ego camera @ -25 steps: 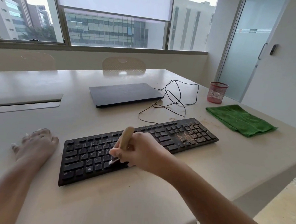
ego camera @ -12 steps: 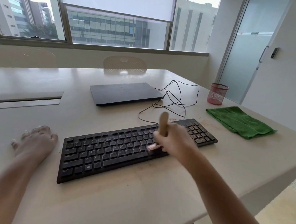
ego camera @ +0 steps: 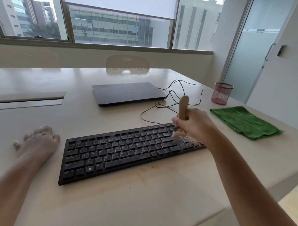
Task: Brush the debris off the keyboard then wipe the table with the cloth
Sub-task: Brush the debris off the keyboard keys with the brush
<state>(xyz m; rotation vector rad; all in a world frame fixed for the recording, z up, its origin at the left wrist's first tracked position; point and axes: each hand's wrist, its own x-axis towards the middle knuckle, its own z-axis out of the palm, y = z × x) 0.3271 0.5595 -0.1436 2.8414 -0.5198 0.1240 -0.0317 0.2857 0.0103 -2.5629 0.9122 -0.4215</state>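
Here the right hand (ego camera: 195, 125) is curling its fingers round the wooden handle of the brush (ego camera: 183, 106), whose blurred bristle end is meeting the right part of the black keyboard (ego camera: 118, 149) beside the pale debris (ego camera: 190, 139), while the left hand (ego camera: 37, 141) is lying flat on the table (ego camera: 140, 198), fingers loosely spread. The brush is looking light and stiff, best held low on the handle; the green cloth (ego camera: 244, 122), lying folded well right of the keyboard, is probably soft, limp and easy to bunch from above.

Both forearms are bare up to the frame edge, with no sleeves, watch or rings visible; the left hand (ego camera: 38, 141) and right hand (ego camera: 196, 125) wear no gloves.
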